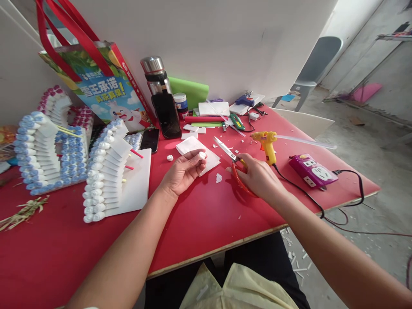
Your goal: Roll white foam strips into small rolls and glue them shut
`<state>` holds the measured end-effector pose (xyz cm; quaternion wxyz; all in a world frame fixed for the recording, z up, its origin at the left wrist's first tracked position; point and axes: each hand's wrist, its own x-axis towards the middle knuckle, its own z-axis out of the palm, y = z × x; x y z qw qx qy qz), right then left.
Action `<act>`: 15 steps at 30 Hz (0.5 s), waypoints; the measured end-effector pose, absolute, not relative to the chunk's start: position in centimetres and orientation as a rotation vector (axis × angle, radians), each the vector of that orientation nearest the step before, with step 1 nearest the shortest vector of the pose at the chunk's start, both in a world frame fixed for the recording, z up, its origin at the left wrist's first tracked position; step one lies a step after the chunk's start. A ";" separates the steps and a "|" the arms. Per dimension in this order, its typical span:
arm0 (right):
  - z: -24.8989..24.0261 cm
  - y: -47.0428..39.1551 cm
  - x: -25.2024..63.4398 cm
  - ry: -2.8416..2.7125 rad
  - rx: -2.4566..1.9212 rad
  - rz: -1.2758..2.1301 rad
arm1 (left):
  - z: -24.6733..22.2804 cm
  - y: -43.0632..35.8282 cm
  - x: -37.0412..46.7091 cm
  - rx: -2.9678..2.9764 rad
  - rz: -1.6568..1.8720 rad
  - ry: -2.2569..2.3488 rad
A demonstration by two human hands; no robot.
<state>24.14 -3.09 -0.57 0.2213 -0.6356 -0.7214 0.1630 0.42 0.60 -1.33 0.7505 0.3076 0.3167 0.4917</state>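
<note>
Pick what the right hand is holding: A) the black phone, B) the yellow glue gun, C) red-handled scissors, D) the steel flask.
C: the right hand grips the red-handled scissors, blades open and pointing up-left, while the glue gun stands untouched beside it on the red table.

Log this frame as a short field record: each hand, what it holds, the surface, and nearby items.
left hand: pinches a small white piece at its fingertips
right hand: holds red-handled scissors, blades open
surface: red table
nearby: white foam sheet, yellow glue gun, purple power strip, black phone
</note>
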 end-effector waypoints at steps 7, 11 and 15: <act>-0.8 -3.6 24.4 -2.052 -1.800 0.445 | -1.5 0.6 0.4 0.722 1.095 0.690; -0.7 -3.7 22.9 -2.054 -1.876 0.371 | -1.3 0.4 0.7 0.903 1.152 0.783; -0.6 -3.0 21.2 -2.142 -1.992 0.300 | -1.1 0.1 1.0 1.115 1.253 0.914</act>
